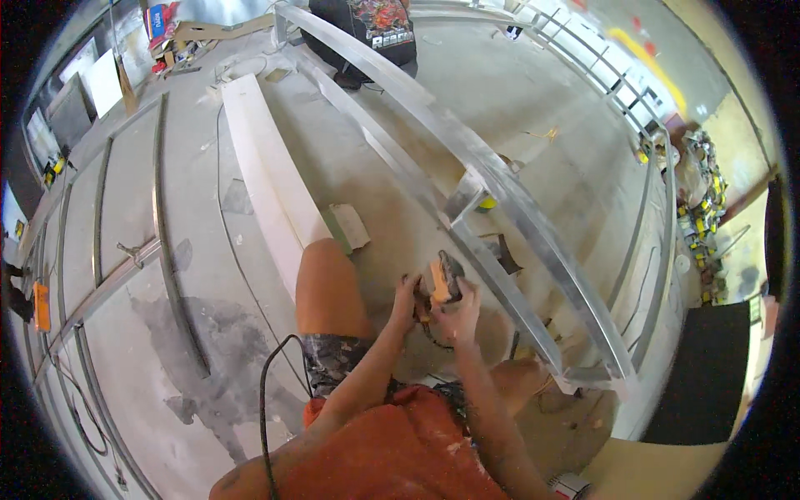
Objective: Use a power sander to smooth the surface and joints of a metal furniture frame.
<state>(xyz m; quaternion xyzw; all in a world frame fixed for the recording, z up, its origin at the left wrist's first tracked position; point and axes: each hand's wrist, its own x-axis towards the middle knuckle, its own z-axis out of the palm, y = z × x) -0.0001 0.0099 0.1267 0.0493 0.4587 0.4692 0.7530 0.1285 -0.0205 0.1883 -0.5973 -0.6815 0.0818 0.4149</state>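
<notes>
An orange-red top [383,446] with small pale marks is worn with dark, grey-patterned shorts [335,355].

I'm standing in a workshop of the metal-fabrication sort, or perhaps a building site; I can't tell which. A long silvery metal frame [542,229] runs from the upper centre toward the lower right, and thinner metal bars [157,154] line the left. The bare grey floor [500,92] looks dusty and stained, with a thin cord [219,179] lying across it. An orange hand power tool [439,282] shows near the middle, and mixed clutter [702,217] heaps along the right.
</notes>
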